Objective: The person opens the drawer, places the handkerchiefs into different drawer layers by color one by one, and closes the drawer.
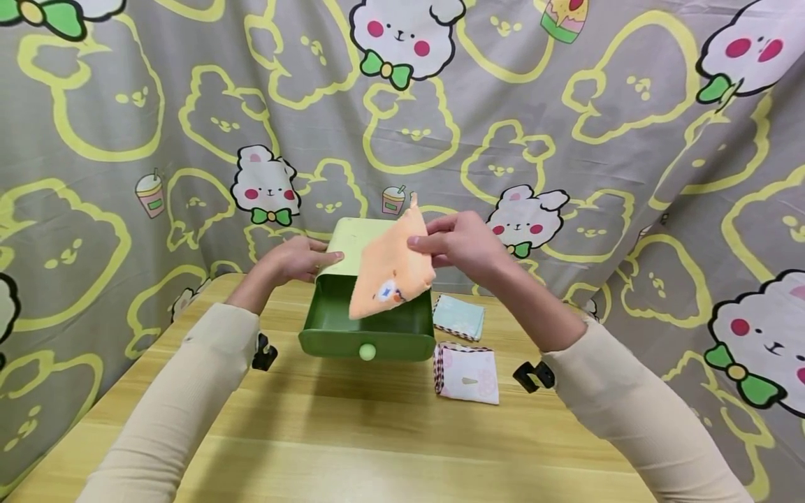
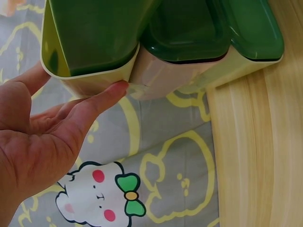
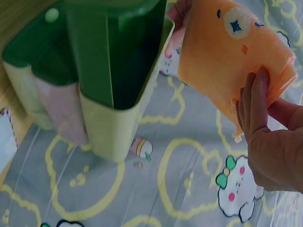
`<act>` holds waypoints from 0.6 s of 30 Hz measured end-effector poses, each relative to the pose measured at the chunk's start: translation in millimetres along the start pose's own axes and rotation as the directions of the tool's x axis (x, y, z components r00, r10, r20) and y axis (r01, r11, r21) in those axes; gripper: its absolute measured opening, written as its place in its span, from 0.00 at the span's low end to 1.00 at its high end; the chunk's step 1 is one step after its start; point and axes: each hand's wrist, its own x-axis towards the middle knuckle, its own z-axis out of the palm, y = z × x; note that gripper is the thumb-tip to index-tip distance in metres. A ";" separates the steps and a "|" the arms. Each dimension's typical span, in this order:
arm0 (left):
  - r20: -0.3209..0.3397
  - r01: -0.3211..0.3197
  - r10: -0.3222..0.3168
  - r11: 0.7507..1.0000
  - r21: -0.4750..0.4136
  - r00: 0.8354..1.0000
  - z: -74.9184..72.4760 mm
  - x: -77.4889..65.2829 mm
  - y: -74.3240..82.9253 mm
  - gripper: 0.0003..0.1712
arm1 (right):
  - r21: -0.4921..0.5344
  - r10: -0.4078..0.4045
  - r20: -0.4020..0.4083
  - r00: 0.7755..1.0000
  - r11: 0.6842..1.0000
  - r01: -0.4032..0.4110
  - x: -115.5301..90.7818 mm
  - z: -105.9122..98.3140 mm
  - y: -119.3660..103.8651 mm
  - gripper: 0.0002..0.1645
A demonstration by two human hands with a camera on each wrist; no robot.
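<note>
My right hand [image 1: 468, 246] pinches a folded orange towel [image 1: 386, 262] with an embroidered animal face, thumb on the near side. The towel hangs tilted over the pulled-out green top drawer [image 1: 367, 344], which has a round pale knob. In the right wrist view, the fingers [image 3: 259, 101] lie against the towel's lower edge. My left hand [image 1: 295, 260] grips the left side of the pale yellow drawer cabinet [image 1: 352, 237], thumb on its top. The left wrist view shows that hand [image 2: 52, 132] spread around the cabinet's upper end, beside the top drawer [image 2: 94, 38].
Two folded cloths, one light blue [image 1: 460, 316] and one white-pink [image 1: 468, 374] with checked trim, lie on the wooden table [image 1: 352, 440] right of the cabinet. Lower green drawers [image 2: 189, 38] are closed. A patterned curtain [image 1: 402, 133] hangs behind.
</note>
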 end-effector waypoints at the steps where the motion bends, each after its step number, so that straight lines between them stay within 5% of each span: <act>1: 0.001 -0.001 0.001 1.000 0.001 1.000 0.0 0.1 -0.1 0.38 | -0.001 -0.001 0.008 1.000 1.000 0.001 0.6 3.8 -0.4 0.15; 18: -0.009 -0.021 0.021 1.000 0.018 1.000 0.4 2.8 -2.9 0.37 | 0.028 0.086 0.108 0.990 0.996 -0.090 6.7 34.6 30.7 0.14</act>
